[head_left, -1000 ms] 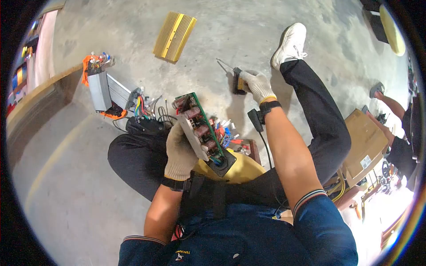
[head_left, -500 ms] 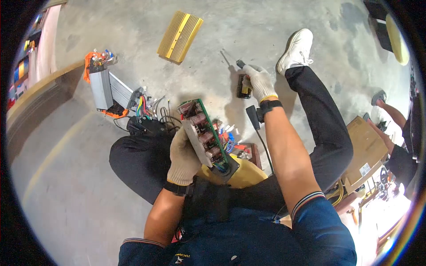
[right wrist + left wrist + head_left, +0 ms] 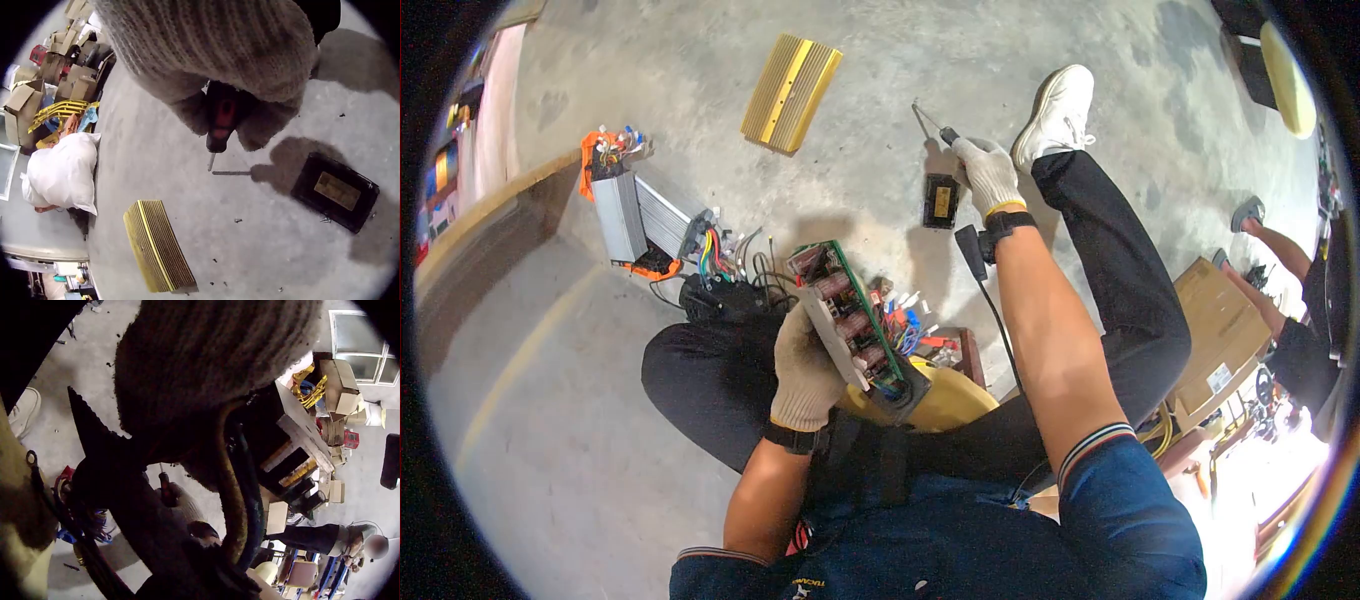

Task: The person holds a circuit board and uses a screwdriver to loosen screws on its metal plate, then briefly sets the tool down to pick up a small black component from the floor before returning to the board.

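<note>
My gloved left hand grips an open circuit board assembly above my lap. It has a grey metal plate along one side, brown components and a green board edge. A screwdriver with a red and black handle is held in my gloved right hand, its shaft pointing away from me over the floor. Just beside that hand, a flat black rectangular piece with a yellow label lies on the concrete. In the left wrist view, the glove and dark assembly hide much of the scene.
A gold finned metal casing lies on the floor ahead. To the left are a silver finned unit and coloured wires. Loose screws dot the concrete. A cardboard box stands right, near another person's leg.
My right hand has come away from the black labelled piece, which now lies flat on the floor, and keeps the screwdriver. My left hand still holds the circuit board assembly.
</note>
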`<state>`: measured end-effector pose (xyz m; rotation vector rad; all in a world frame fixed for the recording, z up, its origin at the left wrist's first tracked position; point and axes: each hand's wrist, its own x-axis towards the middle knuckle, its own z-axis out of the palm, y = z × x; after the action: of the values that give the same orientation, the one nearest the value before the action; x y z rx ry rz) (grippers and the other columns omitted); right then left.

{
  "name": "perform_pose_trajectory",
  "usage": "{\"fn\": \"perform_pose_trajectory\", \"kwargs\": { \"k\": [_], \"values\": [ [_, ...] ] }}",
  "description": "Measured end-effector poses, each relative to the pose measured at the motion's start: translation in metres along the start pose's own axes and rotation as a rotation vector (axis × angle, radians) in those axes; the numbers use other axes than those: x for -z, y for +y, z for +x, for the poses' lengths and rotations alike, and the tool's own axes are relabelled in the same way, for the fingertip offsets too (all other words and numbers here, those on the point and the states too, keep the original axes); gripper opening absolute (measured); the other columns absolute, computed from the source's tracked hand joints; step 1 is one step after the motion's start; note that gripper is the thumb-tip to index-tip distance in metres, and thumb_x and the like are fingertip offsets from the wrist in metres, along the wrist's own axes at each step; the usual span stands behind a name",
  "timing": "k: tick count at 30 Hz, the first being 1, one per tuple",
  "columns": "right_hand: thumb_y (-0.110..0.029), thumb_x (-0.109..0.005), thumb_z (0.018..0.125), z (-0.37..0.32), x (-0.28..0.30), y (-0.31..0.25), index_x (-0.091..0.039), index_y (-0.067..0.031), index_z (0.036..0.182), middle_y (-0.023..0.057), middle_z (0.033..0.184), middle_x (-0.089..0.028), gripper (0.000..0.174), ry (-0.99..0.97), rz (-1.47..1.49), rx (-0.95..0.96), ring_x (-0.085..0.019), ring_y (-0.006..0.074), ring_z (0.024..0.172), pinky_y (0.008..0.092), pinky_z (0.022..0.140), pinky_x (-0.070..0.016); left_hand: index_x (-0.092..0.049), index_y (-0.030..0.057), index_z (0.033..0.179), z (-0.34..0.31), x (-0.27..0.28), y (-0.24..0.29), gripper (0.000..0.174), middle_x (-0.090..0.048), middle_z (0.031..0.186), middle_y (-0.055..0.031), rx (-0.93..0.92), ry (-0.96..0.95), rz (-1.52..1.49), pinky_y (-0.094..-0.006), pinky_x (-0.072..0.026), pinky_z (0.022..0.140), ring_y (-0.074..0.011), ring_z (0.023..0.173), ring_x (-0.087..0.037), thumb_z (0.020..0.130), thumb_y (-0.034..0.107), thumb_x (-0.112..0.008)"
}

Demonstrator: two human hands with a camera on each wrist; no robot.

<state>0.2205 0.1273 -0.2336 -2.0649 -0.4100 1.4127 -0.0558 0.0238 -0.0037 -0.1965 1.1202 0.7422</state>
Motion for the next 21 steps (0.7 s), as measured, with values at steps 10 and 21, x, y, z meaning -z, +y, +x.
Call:
{"fn": "perform_pose_trajectory", "kwargs": {
  "k": [10, 21],
  "values": [
    [-0.046, -0.074, 0.082, 0.009, 0.005, 0.003, -0.077, -0.0002, 0.119, 0.0152, 0.105, -0.078, 0.059, -0.025, -0.138, -0.003, -0.073, 0.0251, 0.095, 0.0356, 0.088, -0.054, -0.056, 0.0118, 0.143, -0.001, -0.006, 0.001, 0.05, -0.066, 0.13, -0.0157, -0.029, 0.003, 0.003, -0.0547, -0.0601, 0.082, -0.0332, 0.119, -0.066, 0.103, 0.042, -0.053],
    [-0.037, -0.076, 0.089, -0.132, 0.093, -0.111, -0.073, 0.0054, 0.115, 0.0027, 0.083, -0.066, 0.05, -0.194, -0.165, 0.101, -0.061, 0.012, 0.073, 0.0269, 0.07, -0.0508, -0.058, 0.0145, 0.136, -0.003, -0.032, 0.006, 0.041, -0.067, 0.117, -0.017, -0.14, -0.038, -0.029, -0.0349, -0.0575, 0.061, -0.0278, 0.096, -0.07, 0.104, 0.039, -0.055]
  ]
}}
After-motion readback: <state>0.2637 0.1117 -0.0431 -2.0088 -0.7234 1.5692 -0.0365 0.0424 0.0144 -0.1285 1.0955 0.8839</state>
